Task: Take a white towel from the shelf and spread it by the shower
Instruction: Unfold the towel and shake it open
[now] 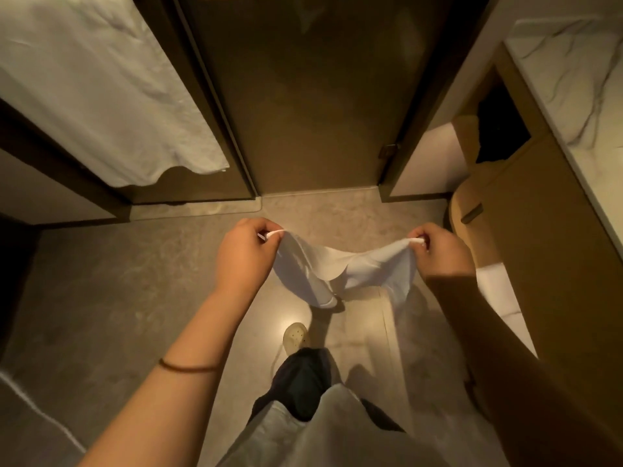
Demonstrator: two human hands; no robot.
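Observation:
A white towel [340,267] hangs between my two hands above the grey floor, sagging in the middle. My left hand [244,254] pinches its left corner, and my right hand [438,249] pinches the right corner. Both hands are held out in front of me, apart from each other. The towel's lower edge drops toward the floor near my foot. Straight ahead stands the brown glass shower door [303,96], with its sill a short way beyond the towel.
A large white towel [101,89] hangs on the left wall. A wooden vanity [539,247] with a marble top [580,79] stands on the right. My light shoe [296,337] and dark trouser leg are below the towel.

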